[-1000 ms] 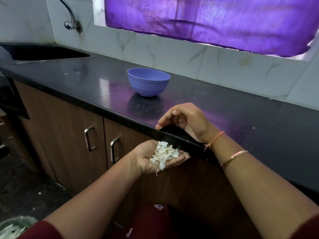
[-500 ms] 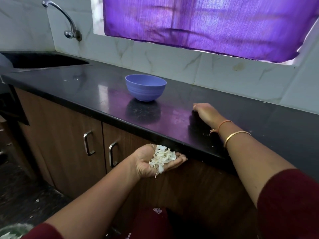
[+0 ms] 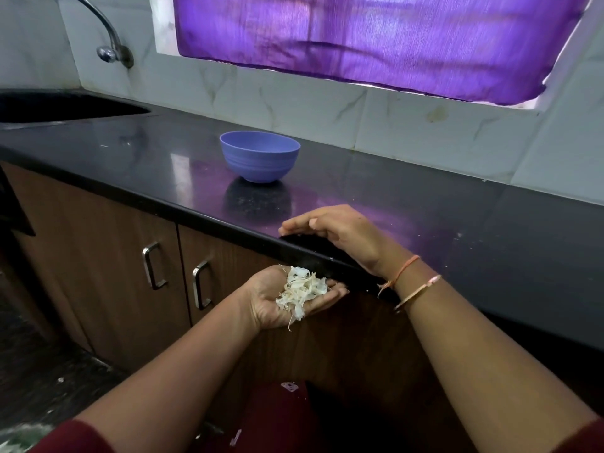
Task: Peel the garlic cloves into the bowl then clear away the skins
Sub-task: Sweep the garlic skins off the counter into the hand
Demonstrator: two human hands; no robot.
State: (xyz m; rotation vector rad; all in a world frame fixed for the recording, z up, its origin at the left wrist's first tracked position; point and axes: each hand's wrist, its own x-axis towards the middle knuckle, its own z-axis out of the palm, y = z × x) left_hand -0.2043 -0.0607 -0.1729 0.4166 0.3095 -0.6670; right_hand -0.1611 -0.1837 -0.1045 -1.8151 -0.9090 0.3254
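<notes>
all the way out to the left of the left hand, standing clear of a black sink and a curved tap. nearer that hand, also on its left and lower than the counter top, facing two steel cabinet handles. letting a blue bowl stand upright on the counter, beyond the left hand and well apart from it, its inside hidden. holding the left hand palm up just below and in front of the counter's front edge, fingers lying relaxed and nearly straight, closing on nothing, and carrying a loose heap of garlic skins on the palm and finger bases, a few strands hanging over the near side. holding the right hand above and just beyond the left, at the counter's front edge, palm turned leftward and down, fingers lying side by side and gently curved, gripping nothing that is showing; not being able to tell whether its outer edge is touching the top. wearing an orange thread and a thin bangle on the right wrist. facing a purple curtain high beyond the right hand.
</notes>
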